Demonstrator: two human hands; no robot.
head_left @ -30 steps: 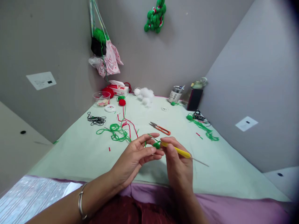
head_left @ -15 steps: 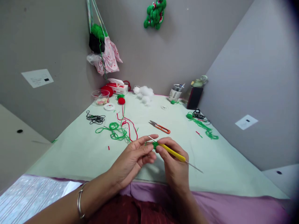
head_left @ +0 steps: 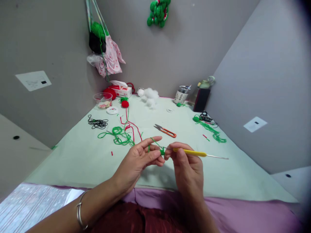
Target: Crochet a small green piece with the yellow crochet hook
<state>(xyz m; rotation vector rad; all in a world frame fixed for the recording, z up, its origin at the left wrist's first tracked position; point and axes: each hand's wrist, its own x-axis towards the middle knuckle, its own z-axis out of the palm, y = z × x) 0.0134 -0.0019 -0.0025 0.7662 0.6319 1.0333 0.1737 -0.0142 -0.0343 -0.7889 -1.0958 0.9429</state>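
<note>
Fingers [head_left: 153,156] of the left hand [head_left: 136,160] pinch a green yarn piece [head_left: 162,152], just nearer than the scissors [head_left: 166,131]; the right hand [head_left: 188,166] grips a yellow hook [head_left: 193,152]. The yarn piece looks light and soft; pinch its edge.

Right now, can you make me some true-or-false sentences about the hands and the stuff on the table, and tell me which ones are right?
1. The right hand holds a yellow-handled hook. True.
2. The left hand holds the orange snips. False: it pinches a small green piece, and the snips lie on the table.
3. A silver bangle is on the left arm. True.
4. The white fluff is inside the clear tub. False: it lies outside the tub, on the table.
5. The black cord lies in a loose tangle. True.
6. The green yarn on the left arm's side is wound into a neat ball. False: that green yarn lies in loose loops.
</note>
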